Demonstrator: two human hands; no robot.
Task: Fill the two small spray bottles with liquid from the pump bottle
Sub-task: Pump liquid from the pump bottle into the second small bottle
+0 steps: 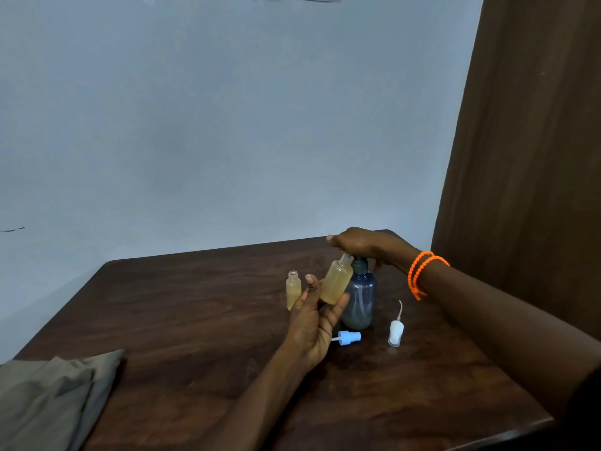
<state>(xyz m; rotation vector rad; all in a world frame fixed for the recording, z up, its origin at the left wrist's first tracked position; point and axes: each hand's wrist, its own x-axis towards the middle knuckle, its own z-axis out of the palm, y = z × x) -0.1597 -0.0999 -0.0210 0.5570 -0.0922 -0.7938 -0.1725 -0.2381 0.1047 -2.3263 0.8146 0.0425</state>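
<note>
Now your left hand grips a tilted bottle at the pump bottle, centre right; your right hand presses its pump. Second bottle stands left; sprayers lie below; bare table lower left.

dim, bluish, soft light from my remote seat

i see faint, diffuse shadows on the dark table; the wall looks grainy, detail is slightly soft all over, and the curtain leans with wide-angle distortion at the right edge.
</note>
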